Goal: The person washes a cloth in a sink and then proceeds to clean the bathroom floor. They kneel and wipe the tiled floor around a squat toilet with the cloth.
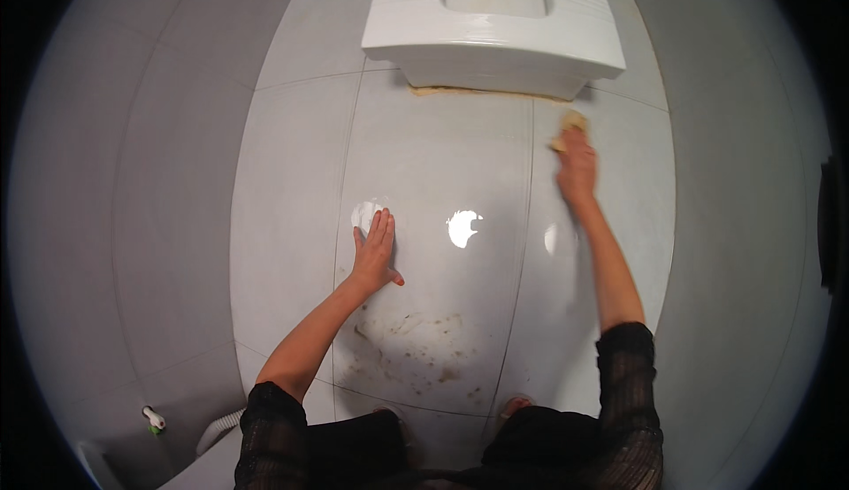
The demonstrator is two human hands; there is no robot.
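My right hand (577, 165) is closed around a yellowish sponge or cloth (574, 122) on the tiled floor, a little below the right end of the white ceramic squat toilet's base; it looks slightly blurred. Flat on the tile to the left, with fingers spread and pointing away from me, rests my left hand (377, 248); it holds nothing. The pale floor tiles (431, 165) look wet and carry bright reflections. Brownish dirt smears (424, 351) cover the floor between my left hand and my feet.
A squat toilet (491, 45) stands at the top, with a yellowish strip along its base. Grey walls flank the floor. At the lower left are a small tap (153, 418) and a corrugated hose (219, 429). A dark object (826, 224) shows at the right edge.
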